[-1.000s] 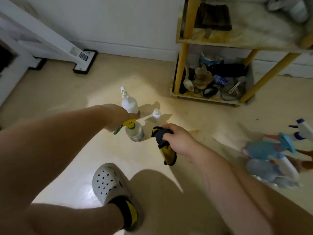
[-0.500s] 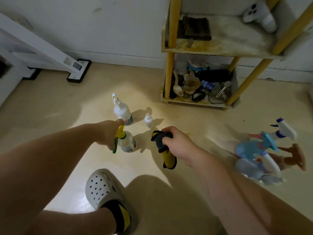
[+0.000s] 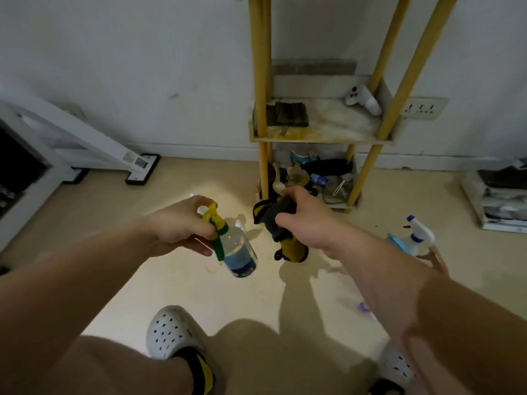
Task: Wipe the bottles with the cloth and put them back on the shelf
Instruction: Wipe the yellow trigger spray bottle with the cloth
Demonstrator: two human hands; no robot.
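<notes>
My left hand (image 3: 182,228) grips the yellow-green trigger head of a clear spray bottle (image 3: 238,250) with a blue label, held tilted above the floor. My right hand (image 3: 306,218) holds a bunched dark grey and yellow cloth (image 3: 282,233) just right of that bottle, not touching it. Behind the hands stands the yellow-posted shelf (image 3: 322,138); its middle board carries a dark folded cloth and a white object. Other spray bottles (image 3: 417,235) lie on the floor at right. A small white bottle behind the held one is mostly hidden.
The shelf's bottom board (image 3: 339,205) is crowded with clutter. A white stand with a black base (image 3: 141,169) sits at left by the wall. A stack of items (image 3: 502,201) sits far right. My feet in white clogs (image 3: 171,332) are at the bottom.
My left hand has lifted the yellow-topped spray bottle off the floor and tilted it. My right hand with the cloth rose beside it. The view tilted up toward the shelf.
</notes>
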